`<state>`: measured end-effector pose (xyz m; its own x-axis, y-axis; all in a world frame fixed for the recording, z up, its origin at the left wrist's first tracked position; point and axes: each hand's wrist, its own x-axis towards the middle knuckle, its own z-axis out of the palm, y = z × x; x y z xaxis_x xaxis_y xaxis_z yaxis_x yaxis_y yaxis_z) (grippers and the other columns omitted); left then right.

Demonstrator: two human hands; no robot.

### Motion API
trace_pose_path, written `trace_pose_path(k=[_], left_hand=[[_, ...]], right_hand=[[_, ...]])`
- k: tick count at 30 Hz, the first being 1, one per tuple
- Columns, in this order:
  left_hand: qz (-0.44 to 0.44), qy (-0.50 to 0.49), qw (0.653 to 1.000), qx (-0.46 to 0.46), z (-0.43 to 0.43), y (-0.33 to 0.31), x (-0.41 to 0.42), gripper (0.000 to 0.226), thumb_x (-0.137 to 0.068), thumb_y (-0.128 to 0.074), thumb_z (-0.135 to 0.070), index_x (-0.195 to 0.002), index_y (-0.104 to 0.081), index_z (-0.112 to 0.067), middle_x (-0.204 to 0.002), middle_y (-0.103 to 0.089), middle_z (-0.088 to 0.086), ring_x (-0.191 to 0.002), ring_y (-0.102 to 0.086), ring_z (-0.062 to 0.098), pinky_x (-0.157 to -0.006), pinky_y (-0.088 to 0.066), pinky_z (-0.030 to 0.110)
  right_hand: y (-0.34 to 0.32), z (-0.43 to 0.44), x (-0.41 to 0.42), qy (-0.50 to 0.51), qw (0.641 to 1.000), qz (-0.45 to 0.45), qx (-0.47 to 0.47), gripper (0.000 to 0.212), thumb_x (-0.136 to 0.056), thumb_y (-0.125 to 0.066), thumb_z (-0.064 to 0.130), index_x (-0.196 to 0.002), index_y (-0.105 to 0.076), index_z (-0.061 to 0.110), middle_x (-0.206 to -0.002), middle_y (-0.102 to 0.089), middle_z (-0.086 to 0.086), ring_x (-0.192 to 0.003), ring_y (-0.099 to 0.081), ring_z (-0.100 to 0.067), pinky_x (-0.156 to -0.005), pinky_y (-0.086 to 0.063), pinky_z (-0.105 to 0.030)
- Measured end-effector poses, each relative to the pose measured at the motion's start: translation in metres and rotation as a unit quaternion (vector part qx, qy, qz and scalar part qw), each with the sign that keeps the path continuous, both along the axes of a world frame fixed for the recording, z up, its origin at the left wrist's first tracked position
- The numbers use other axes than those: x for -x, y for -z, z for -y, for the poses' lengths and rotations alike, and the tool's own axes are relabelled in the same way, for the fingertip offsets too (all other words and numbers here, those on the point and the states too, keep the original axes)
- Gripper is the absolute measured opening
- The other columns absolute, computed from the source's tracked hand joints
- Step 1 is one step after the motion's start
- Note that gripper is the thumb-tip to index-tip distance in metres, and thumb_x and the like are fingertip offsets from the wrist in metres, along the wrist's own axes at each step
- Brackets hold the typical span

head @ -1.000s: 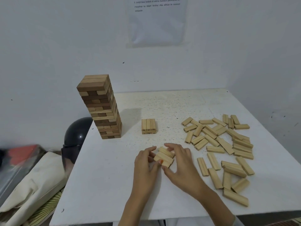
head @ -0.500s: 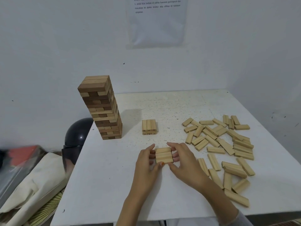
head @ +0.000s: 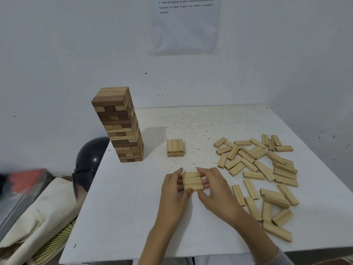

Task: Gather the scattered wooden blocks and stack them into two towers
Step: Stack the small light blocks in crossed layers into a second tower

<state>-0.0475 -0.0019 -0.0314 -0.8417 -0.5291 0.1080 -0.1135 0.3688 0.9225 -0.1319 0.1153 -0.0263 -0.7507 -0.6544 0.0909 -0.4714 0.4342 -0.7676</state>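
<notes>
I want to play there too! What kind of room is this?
Likely a plain indoor room set up for block stacking: white table, taped-up instruction sheet, tall block tower.

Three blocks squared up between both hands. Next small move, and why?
Probably lift the row, pinched between left hand and right hand, onto the short stack. Its blocks lie side by side, flush, and run crosswise to the stack's top layer.
</notes>
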Motion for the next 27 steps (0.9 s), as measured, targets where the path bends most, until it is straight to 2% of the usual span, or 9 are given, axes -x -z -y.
trace_pose_path(k=[7, 10, 13, 17, 21, 24, 27], left_hand=[[0.000, 0.003, 1.000, -0.001, 0.000, 0.000, -0.001, 0.057, -0.087, -0.065, 0.001, -0.138, -0.044, -0.014, -0.113, -0.047, -0.007, -0.098, -0.056, 0.001, -0.081, -0.044, 0.006], [0.004, 0.006, 1.000, 0.000, 0.003, -0.001, -0.004, 0.059, -0.088, -0.067, -0.006, -0.137, -0.041, -0.022, -0.114, -0.047, -0.011, -0.102, -0.054, -0.002, -0.083, -0.043, 0.005], [0.025, 0.031, 0.999, 0.013, 0.010, -0.003, -0.007, 0.062, -0.089, -0.067, -0.011, -0.138, -0.034, -0.031, -0.118, -0.043, -0.015, -0.110, -0.048, -0.002, -0.087, -0.041, 0.006], [0.060, 0.099, 0.987, 0.112, 0.020, -0.010, -0.006, 0.050, -0.079, -0.062, -0.029, -0.124, -0.041, -0.032, -0.124, -0.038, -0.017, -0.119, -0.035, 0.003, -0.093, -0.032, 0.008], [0.095, 0.138, 0.953, 0.251, 0.027, -0.012, -0.004, 0.038, -0.075, -0.051, -0.042, -0.111, -0.050, -0.031, -0.124, -0.034, -0.026, -0.119, -0.022, -0.002, -0.085, -0.016, 0.010], [0.074, 0.131, 0.951, 0.271, 0.030, -0.009, -0.002, 0.021, -0.083, -0.057, -0.033, -0.103, -0.052, -0.031, -0.116, -0.044, -0.026, -0.114, -0.022, -0.010, -0.091, -0.011, 0.005], [0.067, 0.124, 0.957, 0.254, 0.030, -0.008, -0.001, 0.019, -0.083, -0.061, -0.026, -0.100, -0.052, -0.030, -0.113, -0.047, -0.025, -0.117, -0.023, -0.011, -0.090, -0.016, 0.010]], right_hand=[[0.001, -0.001, 0.001, -0.004, 1.000, 0.004, -0.005, 0.057, -0.088, -0.063, 0.005, -0.140, -0.040, 0.013, -0.116, -0.039, 0.002, -0.098, -0.044, -0.004, -0.082, -0.034, 0.002], [-0.003, -0.004, 0.002, -0.004, 1.000, 0.019, -0.001, 0.059, -0.088, -0.064, 0.010, -0.140, -0.038, 0.021, -0.120, -0.037, 0.003, -0.094, -0.043, 0.005, -0.079, -0.034, 0.003], [-0.006, -0.008, 0.007, -0.016, 1.000, 0.022, 0.000, 0.057, -0.086, -0.065, 0.010, -0.135, -0.040, 0.026, -0.121, -0.037, 0.005, -0.097, -0.042, 0.004, -0.080, -0.036, 0.000], [-0.009, -0.010, 0.016, -0.078, 0.997, -0.004, -0.002, 0.043, -0.082, -0.065, 0.006, -0.115, -0.049, 0.028, -0.120, -0.040, 0.012, -0.109, -0.039, 0.003, -0.082, -0.036, -0.003], [-0.005, -0.011, 0.026, -0.121, 0.991, -0.043, -0.028, 0.029, -0.080, -0.064, 0.009, -0.103, -0.056, 0.024, -0.117, -0.047, 0.013, -0.109, -0.039, -0.005, -0.084, -0.034, -0.009], [-0.002, -0.010, 0.028, -0.128, 0.990, -0.050, -0.023, 0.025, -0.078, -0.064, 0.010, -0.098, -0.059, 0.025, -0.113, -0.051, 0.013, -0.106, -0.039, -0.004, -0.083, -0.031, -0.007], [-0.001, -0.008, 0.029, -0.121, 0.992, -0.044, -0.012, 0.024, -0.074, -0.063, 0.015, -0.095, -0.059, 0.026, -0.108, -0.053, 0.013, -0.104, -0.040, -0.004, -0.080, -0.032, -0.007]])
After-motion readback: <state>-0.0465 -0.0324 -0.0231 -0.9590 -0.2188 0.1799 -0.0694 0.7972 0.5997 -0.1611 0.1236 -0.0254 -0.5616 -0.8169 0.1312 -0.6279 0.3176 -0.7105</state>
